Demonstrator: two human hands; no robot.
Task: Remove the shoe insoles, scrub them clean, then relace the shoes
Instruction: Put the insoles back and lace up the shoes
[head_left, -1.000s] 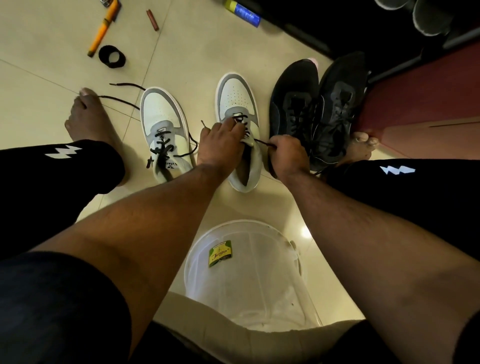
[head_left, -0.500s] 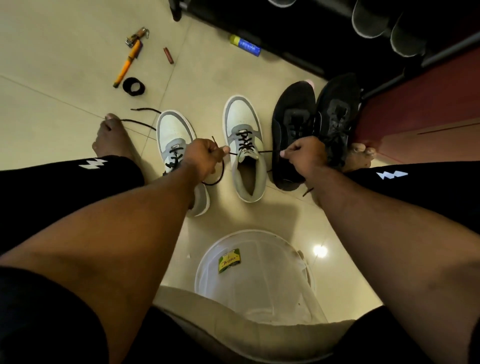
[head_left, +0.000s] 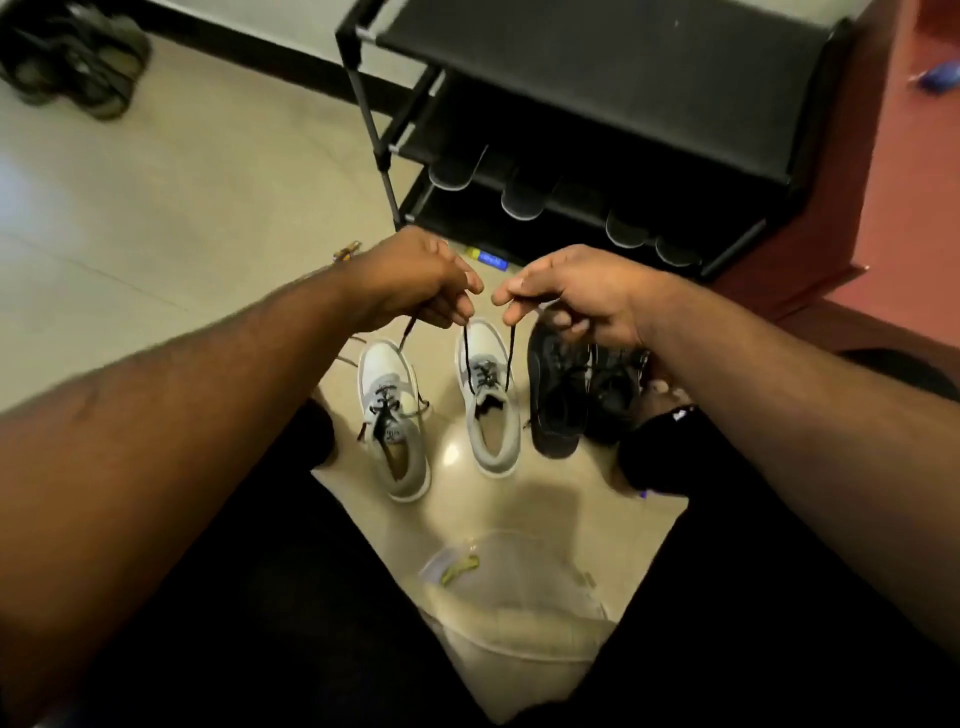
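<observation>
Left hand (head_left: 415, 280) raised above the floor (head_left: 171, 208), fingers (head_left: 457, 312) curled and pinching one end of a black lace (head_left: 467, 358). Right hand (head_left: 576, 296) level with it and just beside it, thumb and forefinger pressed together on the other end of the same lace, remaining fingers curled under. Both lace ends drawn up taut from the eyelets of the right-hand white and grey shoe (head_left: 488, 405), which stands on the floor directly below the two hands. A further dark strand hanging from under the left hand; whether held cannot be told.

Counted: two white and grey shoes, the second (head_left: 395, 421) just left of the laced one, its own black lace loose across the tongue and trailing onto the floor. Two black shoes (head_left: 556, 395), touching each other, just right of the laced shoe and partly hidden behind the right wrist. Four pale insoles (head_left: 457, 166) propped on the lower shelves of a black shoe rack (head_left: 597, 78), beyond the laced shoe. One clear plastic tub (head_left: 514, 577) on the floor nearer than the laced shoe, between the person's knees, blurred, with a yellow-green label. One blue and yellow object (head_left: 488, 257) at the foot of the rack, partly hidden. Dark sandals (head_left: 78, 62) far left of the rack; count unclear.
</observation>
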